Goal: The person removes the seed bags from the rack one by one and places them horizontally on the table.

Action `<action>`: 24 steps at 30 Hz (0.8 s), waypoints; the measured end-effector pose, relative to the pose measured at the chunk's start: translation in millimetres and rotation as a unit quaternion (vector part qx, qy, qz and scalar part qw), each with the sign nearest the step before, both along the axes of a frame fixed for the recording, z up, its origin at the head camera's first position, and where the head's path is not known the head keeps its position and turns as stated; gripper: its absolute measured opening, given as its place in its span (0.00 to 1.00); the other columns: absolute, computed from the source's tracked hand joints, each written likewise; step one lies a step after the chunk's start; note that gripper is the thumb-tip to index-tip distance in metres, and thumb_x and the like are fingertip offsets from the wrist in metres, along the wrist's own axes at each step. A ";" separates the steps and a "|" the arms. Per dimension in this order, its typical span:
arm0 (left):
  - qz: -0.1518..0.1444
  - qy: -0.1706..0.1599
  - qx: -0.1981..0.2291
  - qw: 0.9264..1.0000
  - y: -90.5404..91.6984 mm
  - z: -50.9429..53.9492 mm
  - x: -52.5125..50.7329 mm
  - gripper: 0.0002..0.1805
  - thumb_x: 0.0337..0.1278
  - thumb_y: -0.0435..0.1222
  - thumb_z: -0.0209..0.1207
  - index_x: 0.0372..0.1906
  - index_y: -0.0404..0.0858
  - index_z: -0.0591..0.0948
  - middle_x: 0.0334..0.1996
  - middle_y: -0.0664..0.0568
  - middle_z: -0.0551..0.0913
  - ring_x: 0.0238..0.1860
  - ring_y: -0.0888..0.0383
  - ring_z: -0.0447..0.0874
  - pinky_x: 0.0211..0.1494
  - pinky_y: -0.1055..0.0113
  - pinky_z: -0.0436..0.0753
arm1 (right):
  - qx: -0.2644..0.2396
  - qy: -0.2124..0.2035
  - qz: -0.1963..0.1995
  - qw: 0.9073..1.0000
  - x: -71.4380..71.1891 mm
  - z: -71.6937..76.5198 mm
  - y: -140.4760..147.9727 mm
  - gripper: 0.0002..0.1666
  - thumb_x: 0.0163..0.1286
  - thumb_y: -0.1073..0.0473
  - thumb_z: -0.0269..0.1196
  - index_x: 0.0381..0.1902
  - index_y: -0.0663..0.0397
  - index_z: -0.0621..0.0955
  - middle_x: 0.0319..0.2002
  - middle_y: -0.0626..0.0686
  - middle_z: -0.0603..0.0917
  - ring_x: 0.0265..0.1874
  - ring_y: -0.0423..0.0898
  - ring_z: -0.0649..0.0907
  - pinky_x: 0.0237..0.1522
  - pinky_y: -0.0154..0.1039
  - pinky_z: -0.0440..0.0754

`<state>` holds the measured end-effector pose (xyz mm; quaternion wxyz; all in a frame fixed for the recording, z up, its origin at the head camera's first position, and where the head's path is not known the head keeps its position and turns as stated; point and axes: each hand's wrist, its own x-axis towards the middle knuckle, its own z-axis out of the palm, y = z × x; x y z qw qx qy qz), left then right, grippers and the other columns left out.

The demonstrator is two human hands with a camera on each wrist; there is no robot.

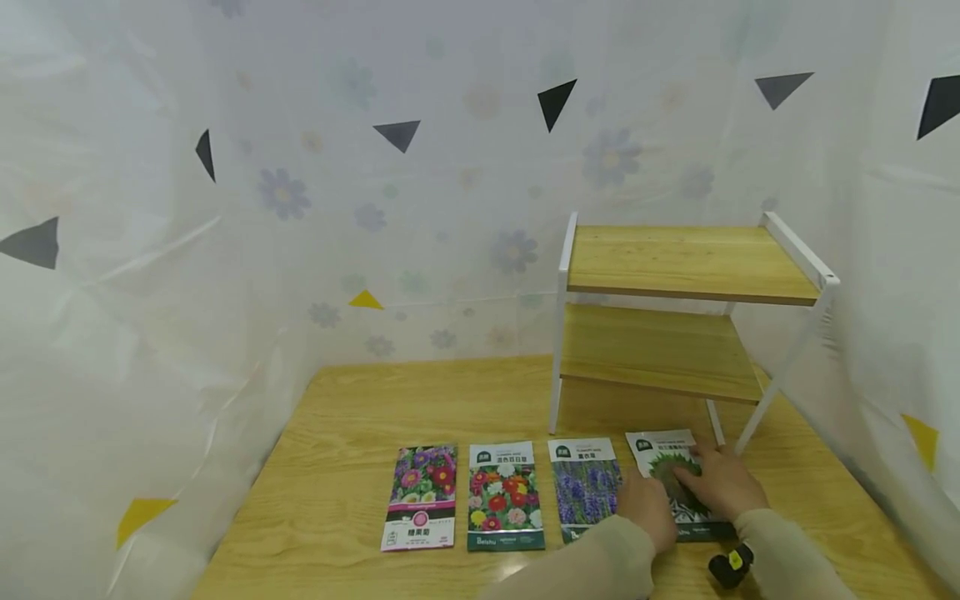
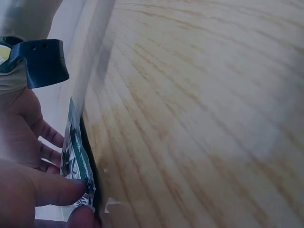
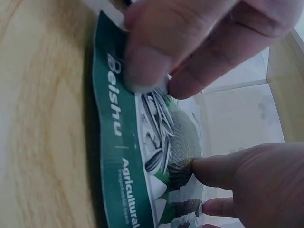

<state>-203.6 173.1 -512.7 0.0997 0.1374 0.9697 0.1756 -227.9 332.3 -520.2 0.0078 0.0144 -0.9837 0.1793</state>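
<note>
In the head view, a sunflower seed packet lies farthest right in a row, face up on the wooden table. At its lower left edge, my left hand has curled fingers; thumb and a finger pinch the packet there in the left wrist view. My right hand rests on its right side with fairly straight fingers, thumb touching the printed front. The right wrist view shows the green "Beishu" band close up, slightly wavy. A lavender packet lies beside my left hand, partly covered by the sleeve.
Left of these lie a zinnia packet and a pink-banded aster packet. A two-tier wooden shelf with white legs stands behind the right packets. Patterned white sheeting surrounds the table.
</note>
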 end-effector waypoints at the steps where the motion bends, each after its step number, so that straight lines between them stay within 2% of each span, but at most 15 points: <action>1: 0.004 -0.004 0.011 1.000 -0.3 -0.4 0.4 0.08 0.49 0.42 0.68 0.24 0.44 0.83 0.38 0.55 0.78 0.35 0.57 0.77 0.38 0.67 0.79 | 0.001 0.001 0.001 1.000 0.2 -0.1 0.2 0.41 0.67 0.39 0.60 0.58 0.73 0.73 0.51 0.82 0.70 0.48 0.76 0.73 0.42 0.66 0.74; 3: 0.011 -0.016 0.030 0.999 -0.8 -1.1 0.9 0.11 0.49 0.41 0.68 0.19 0.44 0.82 0.38 0.54 0.77 0.32 0.56 0.76 0.36 0.66 0.79 | 0.002 0.002 0.004 1.000 0.7 -0.2 0.5 0.41 0.66 0.39 0.60 0.57 0.73 0.74 0.50 0.81 0.71 0.48 0.76 0.73 0.42 0.66 0.74; 10: 0.003 -0.006 0.028 1.000 -3.1 -3.0 0.6 0.13 0.51 0.43 0.67 0.17 0.44 0.81 0.36 0.55 0.78 0.32 0.59 0.76 0.36 0.67 0.79 | 0.009 0.012 0.010 1.000 0.3 -1.4 -0.1 0.39 0.66 0.40 0.60 0.56 0.73 0.75 0.48 0.80 0.73 0.46 0.75 0.75 0.41 0.65 0.75; 14: -0.002 -0.014 0.039 0.999 -6.0 -5.3 -0.2 0.12 0.53 0.43 0.65 0.20 0.43 0.84 0.38 0.57 0.80 0.39 0.60 0.78 0.40 0.68 0.80 | 0.012 0.010 0.009 1.000 0.9 -2.2 -0.9 0.39 0.66 0.40 0.60 0.55 0.72 0.76 0.47 0.79 0.74 0.45 0.74 0.75 0.41 0.64 0.75; 16: -0.004 -0.020 0.048 0.999 -7.8 -6.6 -0.1 0.12 0.54 0.44 0.65 0.22 0.42 0.85 0.42 0.58 0.81 0.45 0.60 0.78 0.44 0.67 0.80 | 0.013 0.011 0.009 1.000 1.8 -2.7 -1.3 0.39 0.66 0.40 0.60 0.55 0.72 0.76 0.47 0.79 0.74 0.46 0.74 0.75 0.42 0.65 0.75; 21: 0.016 -0.067 0.107 0.992 -14.2 -6.8 0.4 0.13 0.55 0.44 0.64 0.25 0.40 0.85 0.55 0.54 0.75 0.51 0.56 0.78 0.49 0.62 0.80 | 0.006 0.006 0.005 1.000 4.7 -1.7 -2.1 0.41 0.67 0.38 0.58 0.59 0.72 0.73 0.50 0.80 0.72 0.48 0.75 0.73 0.42 0.66 0.74; 23: 0.024 -0.080 0.136 0.987 -18.5 -6.9 0.6 0.13 0.55 0.45 0.64 0.23 0.40 0.84 0.58 0.53 0.73 0.52 0.55 0.77 0.50 0.60 0.80 | 0.002 0.002 0.004 1.000 6.6 -0.4 -2.2 0.41 0.68 0.37 0.57 0.59 0.71 0.73 0.51 0.80 0.71 0.48 0.75 0.73 0.41 0.66 0.74; 24: 0.027 -0.083 0.154 0.984 -21.2 -7.2 0.5 0.12 0.55 0.45 0.64 0.27 0.40 0.85 0.58 0.53 0.73 0.53 0.55 0.77 0.50 0.59 0.80 | 0.000 0.003 0.003 1.000 7.8 0.7 -2.5 0.41 0.68 0.38 0.57 0.59 0.71 0.73 0.51 0.80 0.71 0.48 0.75 0.73 0.40 0.66 0.74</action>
